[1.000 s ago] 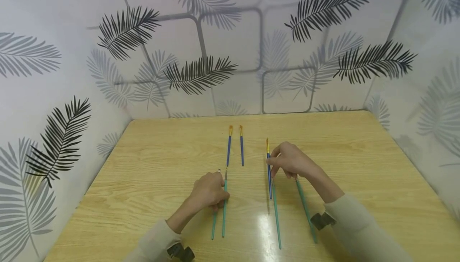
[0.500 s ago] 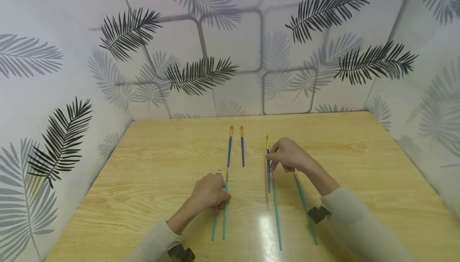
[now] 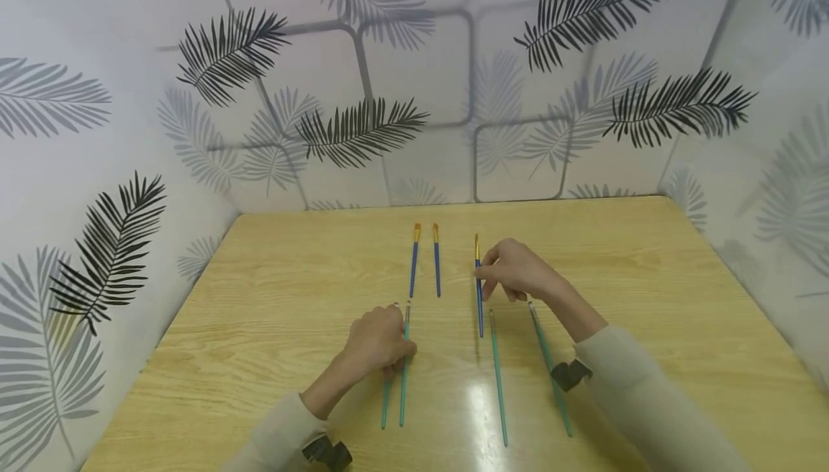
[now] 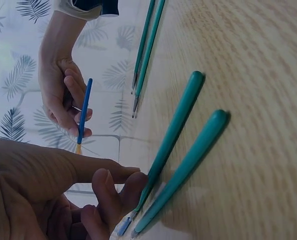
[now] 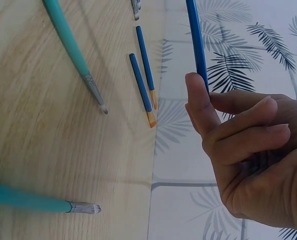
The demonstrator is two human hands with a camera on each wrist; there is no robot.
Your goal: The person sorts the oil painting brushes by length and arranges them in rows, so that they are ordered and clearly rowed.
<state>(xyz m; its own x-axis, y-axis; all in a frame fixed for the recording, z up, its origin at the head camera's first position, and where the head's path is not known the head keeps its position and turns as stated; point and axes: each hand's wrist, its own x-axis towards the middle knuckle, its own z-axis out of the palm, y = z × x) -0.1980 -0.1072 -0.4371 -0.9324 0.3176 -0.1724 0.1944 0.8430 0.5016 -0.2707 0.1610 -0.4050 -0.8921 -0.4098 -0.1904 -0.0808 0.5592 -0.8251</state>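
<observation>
My right hand [image 3: 516,268] pinches a blue paintbrush [image 3: 480,308] between thumb and fingertips, bristles pointing toward the back wall. In the right wrist view its blue handle [image 5: 196,37] rises from the fingertips. Below that hand, two green paintbrushes [image 3: 498,378] lie on the table. My left hand [image 3: 377,340] is low over another pair of green brushes, fingers curled. Its thumb crosses the right-hand green paintbrush [image 3: 404,396], and in the left wrist view thumb and fingertip meet at a green handle [image 4: 176,130]. The middle of the other green brush [image 3: 385,406] is hidden under this hand.
Two blue paintbrushes [image 3: 414,268] with orange bristles lie side by side toward the back of the wooden table [image 3: 291,263]. A wall [image 3: 427,170] with a leaf pattern stands along the table's far edge and both sides.
My right hand has moved away from me and slightly left, carrying the blue paintbrush, and now uncovers the tips of the green brushes below. The left hand has stayed in place.
</observation>
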